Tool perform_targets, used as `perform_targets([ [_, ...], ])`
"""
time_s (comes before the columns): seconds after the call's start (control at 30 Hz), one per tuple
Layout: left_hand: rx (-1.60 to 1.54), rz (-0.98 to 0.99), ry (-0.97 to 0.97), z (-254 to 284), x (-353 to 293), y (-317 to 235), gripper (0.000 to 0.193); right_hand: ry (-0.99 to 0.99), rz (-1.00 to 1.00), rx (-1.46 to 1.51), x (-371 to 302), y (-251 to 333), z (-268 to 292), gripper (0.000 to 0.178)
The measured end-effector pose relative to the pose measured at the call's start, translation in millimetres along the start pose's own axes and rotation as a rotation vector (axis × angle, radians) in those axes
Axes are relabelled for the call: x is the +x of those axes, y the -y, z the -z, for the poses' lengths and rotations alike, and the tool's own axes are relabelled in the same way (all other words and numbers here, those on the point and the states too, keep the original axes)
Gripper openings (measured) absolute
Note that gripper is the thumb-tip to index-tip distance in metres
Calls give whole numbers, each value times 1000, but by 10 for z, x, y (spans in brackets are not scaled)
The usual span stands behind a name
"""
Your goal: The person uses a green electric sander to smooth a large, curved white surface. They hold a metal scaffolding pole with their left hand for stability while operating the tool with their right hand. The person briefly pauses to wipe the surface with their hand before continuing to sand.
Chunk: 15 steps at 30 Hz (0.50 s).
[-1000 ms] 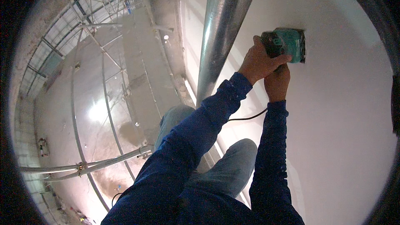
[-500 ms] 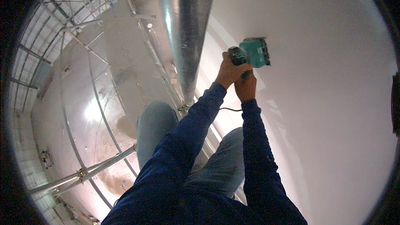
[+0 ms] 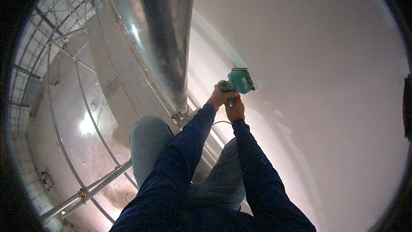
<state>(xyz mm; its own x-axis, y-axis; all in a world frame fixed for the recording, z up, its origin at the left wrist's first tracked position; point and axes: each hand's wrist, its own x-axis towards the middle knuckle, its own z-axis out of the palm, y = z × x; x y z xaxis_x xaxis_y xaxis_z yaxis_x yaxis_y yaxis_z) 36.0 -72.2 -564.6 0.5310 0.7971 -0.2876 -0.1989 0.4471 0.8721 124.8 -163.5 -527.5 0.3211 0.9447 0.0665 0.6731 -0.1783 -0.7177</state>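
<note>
Hiding most of the handle of the green sander, the left hand and right hand leave me little but its body and the dark edge of its base. The cord slips from sight behind the left sleeve, and I can't make out the dark shape cut off at far right.

The sander sits against the pale wall, just ahead of both hands. A thick metal pipe slants down close on the left, near a bent knee; beyond it, thin poles cross in front of the glaring floor.

The left fingers curl round the dark end of the sander, thumb laid across it. Below, the right hand is closed on the handle; how its fingers lie I can't tell.
</note>
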Motion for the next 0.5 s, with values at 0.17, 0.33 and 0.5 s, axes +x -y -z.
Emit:
perform_targets([
  [0.17,137,-132,-72,-143,-84,-407,89,-109,147,-34,104,310,231,42],
  [0.33,344,-551,-200,-576,-418,-1523,97,-239,312,-30,447,980,868,41],
  [0.5,662,-930,-223,-967,-540,-2814,89,-335,561,-136,833,1752,1715,31],
])
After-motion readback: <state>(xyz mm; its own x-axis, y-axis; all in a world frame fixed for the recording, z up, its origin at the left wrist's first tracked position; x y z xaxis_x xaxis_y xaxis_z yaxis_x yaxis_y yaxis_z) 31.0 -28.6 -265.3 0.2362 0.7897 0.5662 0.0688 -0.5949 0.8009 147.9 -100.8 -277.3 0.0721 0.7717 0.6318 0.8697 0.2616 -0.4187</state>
